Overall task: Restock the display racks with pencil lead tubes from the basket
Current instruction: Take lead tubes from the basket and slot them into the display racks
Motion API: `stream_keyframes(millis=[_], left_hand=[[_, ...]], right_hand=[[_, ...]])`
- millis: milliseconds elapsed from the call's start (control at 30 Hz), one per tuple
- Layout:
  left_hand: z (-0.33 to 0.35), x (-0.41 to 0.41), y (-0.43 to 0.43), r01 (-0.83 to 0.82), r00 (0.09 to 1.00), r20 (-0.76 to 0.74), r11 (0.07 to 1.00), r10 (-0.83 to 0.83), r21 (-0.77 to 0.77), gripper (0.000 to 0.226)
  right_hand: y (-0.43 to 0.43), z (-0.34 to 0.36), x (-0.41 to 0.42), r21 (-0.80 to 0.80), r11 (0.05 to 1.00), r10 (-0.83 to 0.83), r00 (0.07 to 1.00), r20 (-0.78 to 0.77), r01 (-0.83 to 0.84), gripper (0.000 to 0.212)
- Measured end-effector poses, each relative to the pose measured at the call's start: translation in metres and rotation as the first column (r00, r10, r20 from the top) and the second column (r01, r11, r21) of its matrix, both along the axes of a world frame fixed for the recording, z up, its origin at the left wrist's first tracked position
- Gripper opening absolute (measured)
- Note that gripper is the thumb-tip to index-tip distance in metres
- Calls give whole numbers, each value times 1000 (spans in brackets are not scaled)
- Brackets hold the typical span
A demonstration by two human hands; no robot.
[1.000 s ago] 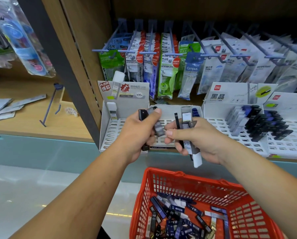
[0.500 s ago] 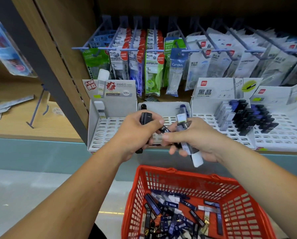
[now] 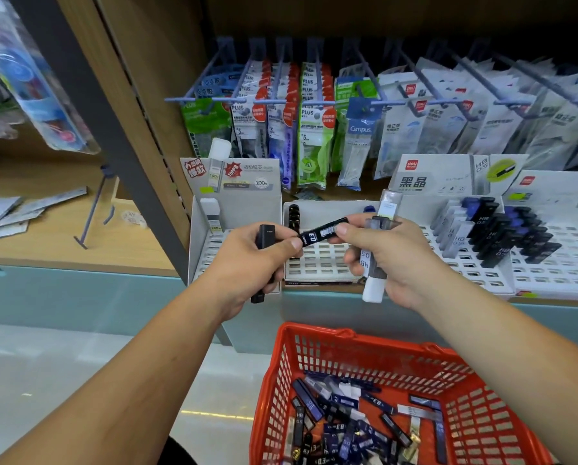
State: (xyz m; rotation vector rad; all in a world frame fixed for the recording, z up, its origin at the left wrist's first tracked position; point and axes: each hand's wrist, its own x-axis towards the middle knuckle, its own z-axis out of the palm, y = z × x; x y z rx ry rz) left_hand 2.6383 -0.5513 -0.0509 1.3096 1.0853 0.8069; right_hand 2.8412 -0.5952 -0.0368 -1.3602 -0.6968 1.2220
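My left hand (image 3: pixel 247 263) grips an upright black lead tube (image 3: pixel 264 236) in its palm and pinches one end of a second black tube (image 3: pixel 321 233) marked ED. My right hand (image 3: pixel 388 256) pinches the other end of that tube and also holds several grey and clear HB tubes (image 3: pixel 374 270) in its fist. Both hands hover in front of the middle white slotted display rack (image 3: pixel 317 263), which holds a few dark tubes at its back left. The red basket (image 3: pixel 448 374) below holds several loose tubes (image 3: pixel 344 421).
A left rack (image 3: pixel 210 253) holds two white tubes. Right racks (image 3: pixel 482 263) carry rows of clear, blue and black tubes. Packaged refills (image 3: pixel 314 129) hang on blue pegs above. A dark shelf post (image 3: pixel 120 135) stands left, with a wooden shelf beyond it.
The black ED tube, earlier tucked between my hands, is now stretched level between both thumbs and forefingers. The camera shifted slightly; both hands stay before the middle rack.
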Motion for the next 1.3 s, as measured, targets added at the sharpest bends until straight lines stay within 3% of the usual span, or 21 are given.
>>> stream_keyframes(millis=[100,267,367,500,600,767,900,1067,1167,1300], left_hand=[[-1,-4,1,12,1000,-29,1000,-12,-6,9],[0,-7,5,-58,987,139,988,78,-141,15],[-3,-9,8,-115,979,148,979,140,-166,9],[-4,-10,11,-176,970,147,975,196,-140,15],[-4,-6,7,-136,986,94,989,141,-60,14],[-4,0,3,-41,999,14,998,40,46,10],[-5,-3,4,-63,998,11,997,63,50,12],[-9,-8,6,-73,996,-55,997,73,-2,19],[-12,-8,6,-60,998,7,995,61,-85,12],[-15,-10,9,-76,997,-19,995,75,-62,15]], right_hand=[[2,-2,-3,42,999,-20,999,45,18,23],[2,-4,-7,99,993,36,971,237,-61,18],[-1,-1,-3,73,971,198,933,301,-230,18],[-8,-2,1,-97,912,401,814,421,-399,20],[-7,-7,-9,-82,937,343,846,408,-340,14],[2,-6,-21,16,967,236,913,332,-256,26],[9,-7,-25,34,965,226,896,382,-258,29],[23,-13,-27,130,980,77,887,456,-152,19],[29,-23,-30,148,973,67,833,550,-175,21],[33,-37,-30,115,966,103,752,651,-232,32]])
